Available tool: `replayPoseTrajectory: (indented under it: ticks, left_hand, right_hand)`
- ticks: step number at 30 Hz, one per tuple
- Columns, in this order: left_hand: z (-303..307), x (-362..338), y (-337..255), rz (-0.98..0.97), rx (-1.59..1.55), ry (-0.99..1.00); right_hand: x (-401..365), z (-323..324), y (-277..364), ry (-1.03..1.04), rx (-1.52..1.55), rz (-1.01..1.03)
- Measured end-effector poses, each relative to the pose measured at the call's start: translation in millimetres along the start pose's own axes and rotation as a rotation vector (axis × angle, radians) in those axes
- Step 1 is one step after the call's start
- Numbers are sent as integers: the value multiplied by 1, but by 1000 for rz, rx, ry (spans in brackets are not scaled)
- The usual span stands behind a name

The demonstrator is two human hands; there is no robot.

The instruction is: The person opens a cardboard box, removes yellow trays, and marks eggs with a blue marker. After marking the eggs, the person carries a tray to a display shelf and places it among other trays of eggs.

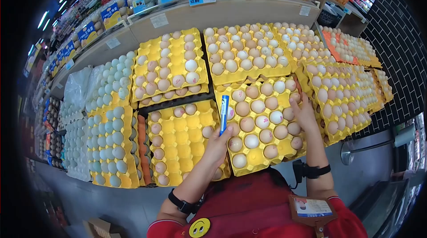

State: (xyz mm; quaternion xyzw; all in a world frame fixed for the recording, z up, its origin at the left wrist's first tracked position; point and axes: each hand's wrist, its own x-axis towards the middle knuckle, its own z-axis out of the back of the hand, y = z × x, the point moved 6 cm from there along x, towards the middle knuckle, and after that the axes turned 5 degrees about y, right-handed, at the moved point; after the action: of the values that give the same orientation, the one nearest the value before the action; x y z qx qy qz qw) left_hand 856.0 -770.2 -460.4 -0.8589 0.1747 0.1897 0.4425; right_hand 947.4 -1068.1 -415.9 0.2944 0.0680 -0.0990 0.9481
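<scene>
A yellow egg tray [254, 155] with brown and pale eggs, some with pink stamps, lies in front of me. My left hand [217, 148] is at its left edge, closed around a slim blue stick with a white label [224, 115], which looks like a marker and points up. At the tray's right edge is my right hand [304, 112], its fingers curled over the rim beside the eggs. Some fingertips of both hands are hidden. Left of my left hand sits a half-filled yellow tray [178, 138] with eggs mostly along its sides.
More full egg trays stand behind [247, 72] and to the right [342, 100]. Trays of bluish eggs [106, 135] are at the left. A shelf ledge [231, 8] with a price tag and packed eggs runs along the back. A black tiled wall [396, 60] rises at the right.
</scene>
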Motion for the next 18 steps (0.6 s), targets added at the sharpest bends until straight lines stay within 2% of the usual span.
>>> replayPoseTrajectory:
  ticks: [1, 5, 9, 12, 15, 18]
  left_hand:
    - [0, 2, -2, -11, 9, -6]
    - [-4, 6, -2, 7, -21, 67]
    - [-1, -7, -20, 42, 10, -11]
    - [7, -17, -36, 50, -8, -21]
    - [21, -37, -57, 12, 1, -11]
    - [44, -56, -78, -42, 45, -44]
  right_hand:
    - [1, -1, 3, 0, 60, 51]
    - [-6, 9, 8, 145, 326, -18]
    - [-27, 30, 42, 119, 351, -77]
    - [-35, 32, 55, 58, 412, 17]
    - [-47, 26, 69, 82, 441, 78]
    - [-66, 11, 86, 164, 562, 46]
